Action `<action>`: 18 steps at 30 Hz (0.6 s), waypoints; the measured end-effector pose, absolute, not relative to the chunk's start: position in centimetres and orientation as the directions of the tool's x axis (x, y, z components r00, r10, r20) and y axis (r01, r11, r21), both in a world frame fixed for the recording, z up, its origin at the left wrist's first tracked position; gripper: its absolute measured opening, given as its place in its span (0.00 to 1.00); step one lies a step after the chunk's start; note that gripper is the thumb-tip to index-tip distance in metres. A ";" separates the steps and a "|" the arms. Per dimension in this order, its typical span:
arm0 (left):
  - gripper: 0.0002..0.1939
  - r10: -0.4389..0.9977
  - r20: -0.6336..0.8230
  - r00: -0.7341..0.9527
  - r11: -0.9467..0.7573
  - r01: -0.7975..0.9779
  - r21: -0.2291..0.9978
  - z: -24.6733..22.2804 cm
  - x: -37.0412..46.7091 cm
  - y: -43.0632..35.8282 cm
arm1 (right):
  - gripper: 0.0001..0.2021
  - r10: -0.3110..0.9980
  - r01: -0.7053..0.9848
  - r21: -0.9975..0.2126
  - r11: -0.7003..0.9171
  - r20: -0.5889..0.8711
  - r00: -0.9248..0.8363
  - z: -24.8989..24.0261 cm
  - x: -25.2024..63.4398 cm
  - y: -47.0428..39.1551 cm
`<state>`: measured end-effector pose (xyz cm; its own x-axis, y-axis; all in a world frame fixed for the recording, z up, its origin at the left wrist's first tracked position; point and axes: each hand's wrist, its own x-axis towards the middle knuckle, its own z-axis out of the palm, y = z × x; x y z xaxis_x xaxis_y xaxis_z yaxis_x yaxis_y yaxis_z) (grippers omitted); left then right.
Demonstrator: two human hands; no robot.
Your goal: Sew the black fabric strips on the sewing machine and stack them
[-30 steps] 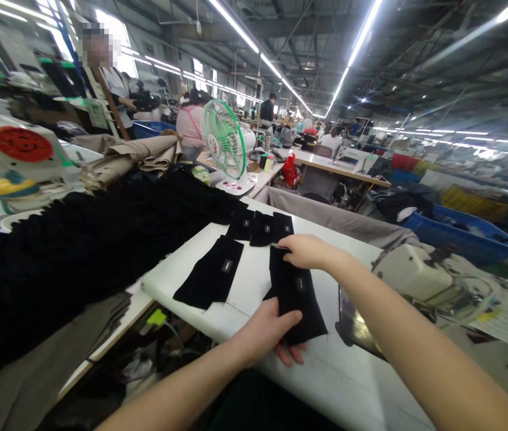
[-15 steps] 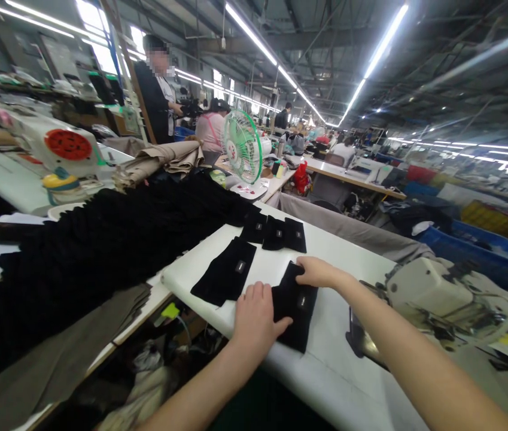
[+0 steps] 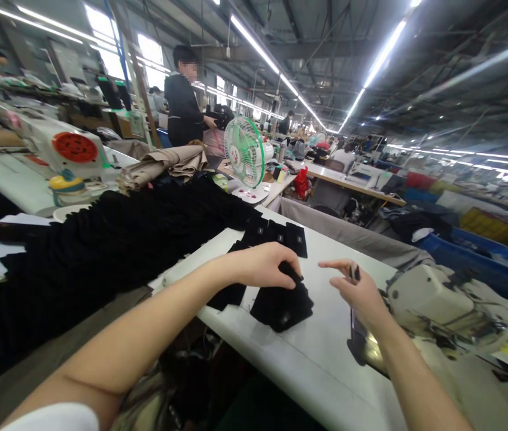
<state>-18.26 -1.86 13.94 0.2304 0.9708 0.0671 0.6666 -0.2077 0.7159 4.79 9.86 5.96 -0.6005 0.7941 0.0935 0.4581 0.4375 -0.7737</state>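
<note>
My left hand (image 3: 276,264) pinches the far edge of a black fabric piece (image 3: 283,308) on the white table, its fingers curled over the cloth. The piece is bent, and a small label shows near its front edge. To its right, my right hand (image 3: 359,293) is raised off the cloth, with index finger and thumb apart. Two dark points of a small tool (image 3: 355,273) stick out between its curled fingers; the rest is hidden. Another black piece (image 3: 229,296) lies partly under my left forearm. Several labelled black pieces (image 3: 297,239) lie in a row behind.
A long heap of black fabric (image 3: 123,239) lies along the left. A sewing machine (image 3: 433,293) stands at the right, another machine (image 3: 65,143) at far left. A green-rimmed fan (image 3: 245,151) is beyond the table (image 3: 325,359). A person (image 3: 184,102) stands behind, holding something dark.
My left hand has moved from the near side of the black piece to its far edge. My right hand has let go and drawn back right. The piece has turned and bent.
</note>
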 end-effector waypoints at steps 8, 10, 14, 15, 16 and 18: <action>0.10 0.988 0.100 0.114 -0.150 0.625 0.766 14.7 -22.7 -2.9 | 0.16 0.359 0.329 -0.867 0.373 -0.192 -0.913 7.5 0.0 9.9; 0.10 0.990 0.093 -0.108 -0.006 0.618 0.786 12.6 -23.5 -4.9 | 0.14 0.362 0.342 -0.864 0.369 -0.205 -0.909 6.5 -0.6 11.2; 0.11 0.914 0.029 -0.405 0.198 0.508 0.839 7.3 -23.4 -8.7 | 0.15 0.440 0.373 -0.834 0.407 -0.179 -0.880 5.5 -3.6 13.8; 0.10 0.889 0.010 -0.457 0.239 0.484 0.842 6.1 -23.1 -9.4 | 0.15 0.472 0.380 -0.821 0.425 -0.157 -0.867 5.5 -4.9 14.3; 0.10 0.861 -0.023 -0.509 0.295 0.461 0.837 5.0 -22.8 -9.9 | 0.15 0.506 0.388 -0.807 0.445 -0.131 -0.853 5.5 -6.4 14.7; 0.11 0.798 -0.046 -0.600 0.411 0.488 0.770 3.4 -22.2 -10.5 | 0.15 0.538 0.411 -0.769 0.489 -0.104 -0.836 5.6 -10.0 15.1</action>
